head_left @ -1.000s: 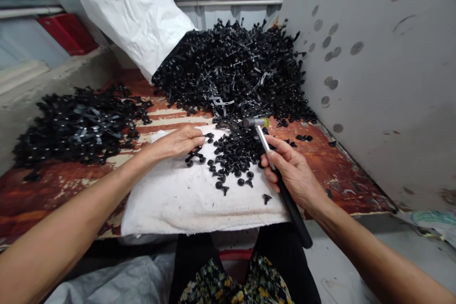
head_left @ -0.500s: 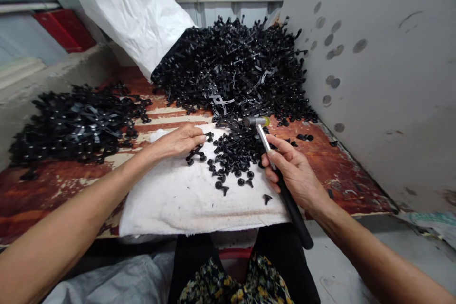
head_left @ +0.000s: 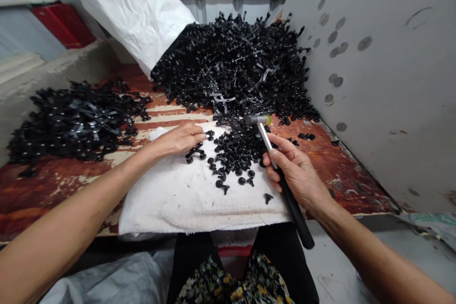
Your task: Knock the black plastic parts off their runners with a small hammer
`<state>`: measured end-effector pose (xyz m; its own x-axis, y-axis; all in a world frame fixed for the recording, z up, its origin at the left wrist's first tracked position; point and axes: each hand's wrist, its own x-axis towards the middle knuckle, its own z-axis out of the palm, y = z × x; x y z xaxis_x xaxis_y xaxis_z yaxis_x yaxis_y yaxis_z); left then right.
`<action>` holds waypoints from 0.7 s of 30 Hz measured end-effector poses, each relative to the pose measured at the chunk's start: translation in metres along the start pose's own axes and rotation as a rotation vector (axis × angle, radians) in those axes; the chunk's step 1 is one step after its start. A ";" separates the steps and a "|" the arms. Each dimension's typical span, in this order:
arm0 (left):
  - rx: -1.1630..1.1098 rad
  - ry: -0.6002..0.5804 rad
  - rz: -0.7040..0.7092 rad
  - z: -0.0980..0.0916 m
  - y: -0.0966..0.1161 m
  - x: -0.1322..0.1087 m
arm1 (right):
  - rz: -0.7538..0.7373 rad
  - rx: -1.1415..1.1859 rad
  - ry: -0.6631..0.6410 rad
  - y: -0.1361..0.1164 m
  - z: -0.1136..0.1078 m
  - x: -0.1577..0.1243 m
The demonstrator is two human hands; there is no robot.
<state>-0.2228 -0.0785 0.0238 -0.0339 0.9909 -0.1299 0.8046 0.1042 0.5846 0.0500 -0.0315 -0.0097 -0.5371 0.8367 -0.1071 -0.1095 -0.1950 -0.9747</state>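
Note:
My left hand (head_left: pixel 187 137) is closed in a pinch on a black jointed plastic piece (head_left: pixel 194 151), whose round-ended arms stick out below the fingers over the white cloth (head_left: pixel 160 204). In my right hand (head_left: pixel 294 171) is a small mallet (head_left: pixel 265 137) with a black grip, a silver shaft and a head that is grey at one end and yellow at the other. The mallet head hovers at the far edge of a heap of small black round-headed plugs (head_left: pixel 237 152). A few loose plugs lie nearer to me on the cloth.
A large pile of black jointed pieces (head_left: pixel 235 66) spreads from a white sack (head_left: pixel 131 9) at the back. A smaller pile (head_left: pixel 74 123) lies on the left of the worn red-brown tabletop (head_left: pixel 46 194). A grey board (head_left: pixel 374 85) stands along the right side.
Both hands keep nearly the same place and hold. The whole view has shifted only slightly.

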 end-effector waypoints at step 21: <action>0.124 0.096 0.005 0.010 -0.009 -0.004 | -0.608 -1.378 -0.192 -0.022 0.037 0.030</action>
<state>-0.2241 -0.0843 0.0110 -0.0812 0.9956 -0.0461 0.8719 0.0934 0.4807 0.0059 -0.0212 0.0159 -0.8092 0.5126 0.2869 0.4371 0.8517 -0.2890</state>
